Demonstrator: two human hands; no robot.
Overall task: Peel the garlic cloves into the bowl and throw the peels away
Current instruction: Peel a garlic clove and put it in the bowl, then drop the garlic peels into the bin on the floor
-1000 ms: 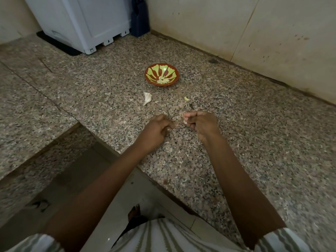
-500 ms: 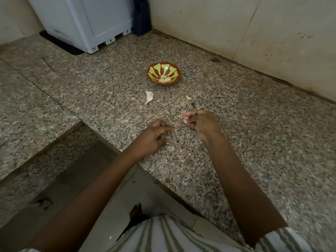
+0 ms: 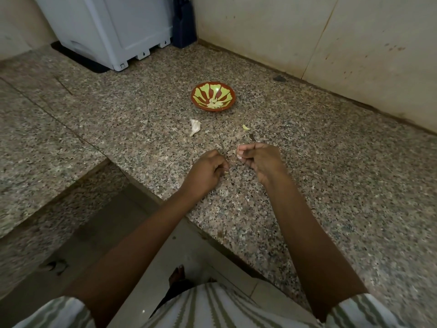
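Watching the head cam feed here. The bowl (image 3: 198, 102), red-brown with a yellow-green petal pattern, sits upper middle of the frame on the granite desk (image 3: 331, 185). There's a small pile of peeled cloves (image 3: 215, 104) at the bottom of it, too bunched up for me to count.

The left hand (image 3: 205, 171) is just left of centre, low over the desk. Its fingers (image 3: 221, 163) are curled in tight, and a small pale bit pokes out at the tips. It looks like the garlic clove (image 3: 226, 172), but most of it is hidden under the hand. The right hand (image 3: 260, 159) is just beside it, a touch higher in the frame, with its fingers (image 3: 250, 147) pinched together on a thin curl of peel (image 3: 238, 150).

Between the hands and the bowl there's a white garlic chunk (image 3: 195, 127) lying on the desk. To its right is a tiny yellowish piece (image 3: 246, 127) and a dark speck (image 3: 252, 137) that I can't make out.

In the upper left, a white appliance (image 3: 113, 27) is cut off by the frame edge, with something dark blue (image 3: 183, 22) next to it in the corner, also cropped. At the bottom edge there's a striped garment (image 3: 212, 308) and a bare foot (image 3: 177, 275) on the floor.
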